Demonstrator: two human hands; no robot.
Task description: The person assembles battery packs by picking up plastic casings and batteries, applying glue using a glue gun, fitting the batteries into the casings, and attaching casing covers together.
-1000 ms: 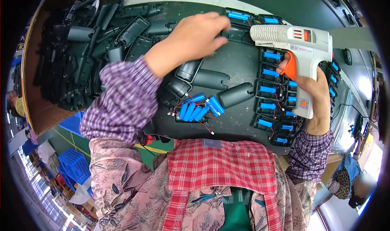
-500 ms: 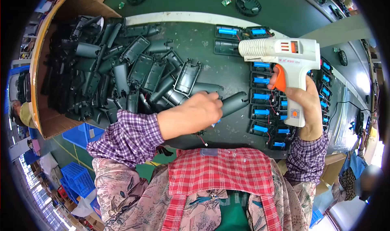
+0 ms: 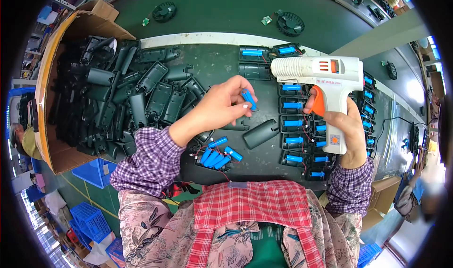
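Pinched in the fingers of my left hand (image 3: pixel 226 103) is a blue battery cell (image 3: pixel 248 99), held above the bench. My right hand (image 3: pixel 347 124) wraps the handle of a white glue gun (image 3: pixel 325 77) with an orange trigger; its nozzle end points left. Just beyond that end lies a black plastic shell (image 3: pixel 255 71). Another shell (image 3: pixel 261 134) rests face down below my left hand. Several loose blue cells (image 3: pixel 214 158) with thin wires are piled near my apron. Under and around the glue gun, rows of shells hold blue cells (image 3: pixel 293 123).
A cardboard box (image 3: pixel 52 145) on its side spills a heap of black shells (image 3: pixel 155 74) across the left of the bench. Behind the pale ledge (image 3: pixel 198 39) are round black fan-like parts (image 3: pixel 289 23). Blue crates (image 3: pixel 89 211) stand on the floor at left.
My left hand has risen away from the loose cells and now shows a blue cell in its fingers. The glue gun has shifted slightly left and down in view.
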